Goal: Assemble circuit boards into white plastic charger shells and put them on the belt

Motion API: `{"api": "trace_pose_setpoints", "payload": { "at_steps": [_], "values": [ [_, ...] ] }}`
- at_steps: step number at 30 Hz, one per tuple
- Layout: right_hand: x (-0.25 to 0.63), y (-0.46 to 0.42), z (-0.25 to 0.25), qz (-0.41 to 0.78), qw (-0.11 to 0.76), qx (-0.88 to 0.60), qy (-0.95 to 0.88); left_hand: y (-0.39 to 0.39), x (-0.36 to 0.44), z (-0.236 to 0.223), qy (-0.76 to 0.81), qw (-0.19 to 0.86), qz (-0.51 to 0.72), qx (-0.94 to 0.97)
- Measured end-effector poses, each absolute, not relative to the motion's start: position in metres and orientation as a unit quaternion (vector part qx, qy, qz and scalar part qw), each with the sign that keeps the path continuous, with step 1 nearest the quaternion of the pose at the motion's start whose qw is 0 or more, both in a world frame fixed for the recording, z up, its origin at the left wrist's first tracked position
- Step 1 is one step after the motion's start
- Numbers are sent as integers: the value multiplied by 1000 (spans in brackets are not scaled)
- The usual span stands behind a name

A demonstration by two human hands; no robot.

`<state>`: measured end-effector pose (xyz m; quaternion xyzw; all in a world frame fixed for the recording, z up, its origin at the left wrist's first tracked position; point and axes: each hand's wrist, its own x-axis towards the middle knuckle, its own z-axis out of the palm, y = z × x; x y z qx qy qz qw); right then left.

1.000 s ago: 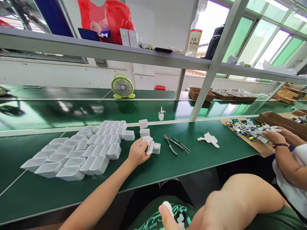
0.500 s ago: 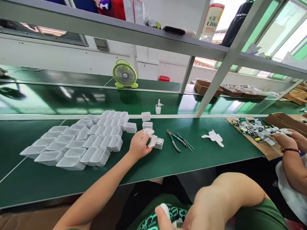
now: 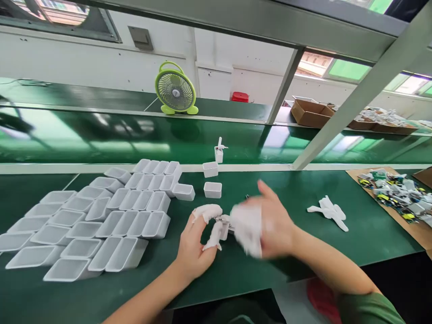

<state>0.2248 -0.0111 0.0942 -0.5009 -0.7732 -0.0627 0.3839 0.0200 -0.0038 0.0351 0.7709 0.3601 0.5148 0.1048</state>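
My left hand [image 3: 194, 243], with white coverings on the thumb and index finger, pinches a small white plastic part [image 3: 224, 227]; its exact kind I cannot make out. Just right of that part is my right hand [image 3: 270, 225], palm side inward, with white coverings over its fingers. Motion smears those fingers, so whether they grip anything does not show. Beyond the left hand stand two small white boxes [image 3: 213, 190], one behind the other. Farther back is another white box [image 3: 219, 155] with a white piece sticking out of its top.
Many open white plastic boxes [image 3: 124, 252] lie in rows on the green table at left. At right are a white finger-shaped piece [image 3: 329, 212] and a heap of electronic parts [image 3: 398, 191] on cardboard. A green fan [image 3: 176, 91] stands behind; a grey post [image 3: 351, 96] slants down to the table.
My right hand has come up from near my body to beside the left hand. The left hand still holds the part. My view has tilted down and closer; the pliers are now almost wholly hidden.
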Motion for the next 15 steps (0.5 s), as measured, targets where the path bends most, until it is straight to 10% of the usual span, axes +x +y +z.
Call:
{"api": "trace_pose_setpoints", "payload": {
  "at_steps": [8,15],
  "values": [
    [177,203,81,213,233,-647,-694,-10,26,31,327,113,509,789],
    [138,270,55,324,281,-677,-598,-9,26,32,355,95,524,769]
  ]
}}
